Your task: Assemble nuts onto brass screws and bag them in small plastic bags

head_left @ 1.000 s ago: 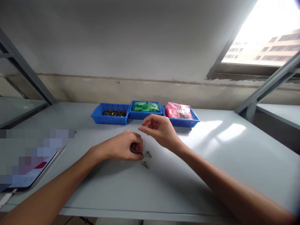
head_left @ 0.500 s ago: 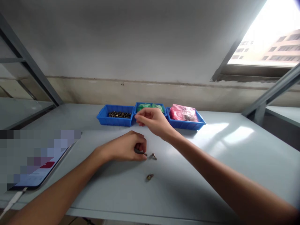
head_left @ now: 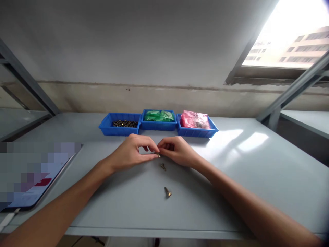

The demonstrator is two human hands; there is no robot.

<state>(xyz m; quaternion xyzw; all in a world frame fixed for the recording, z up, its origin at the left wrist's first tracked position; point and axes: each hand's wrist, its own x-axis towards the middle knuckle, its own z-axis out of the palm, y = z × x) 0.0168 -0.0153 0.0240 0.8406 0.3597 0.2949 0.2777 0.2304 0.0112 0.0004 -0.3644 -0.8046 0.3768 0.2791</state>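
Observation:
My left hand (head_left: 136,151) is closed in a pinch, with a small brass-coloured screw (head_left: 158,155) showing at its thumb and index fingertip. My right hand (head_left: 178,150) meets it there, fingers curled and tips pressed together against the left fingertips. Whatever the right fingers hold is hidden. Just below the hands, a second screw (head_left: 163,167) lies on the grey table (head_left: 205,212). Nearer the front edge rests another screw (head_left: 168,192), its hex head toward me.
Along the back stand three blue bins: one with many small screws (head_left: 125,124), one with green packets (head_left: 159,116), one with a pink plastic bag (head_left: 195,119). A phone or tablet (head_left: 43,181), partly blurred out, lies at left with a white cable (head_left: 9,219).
My right hand has come down from in front of the green-packet bin to my left hand. My left hand has risen slightly away from the loose screws. The view has shifted a little.

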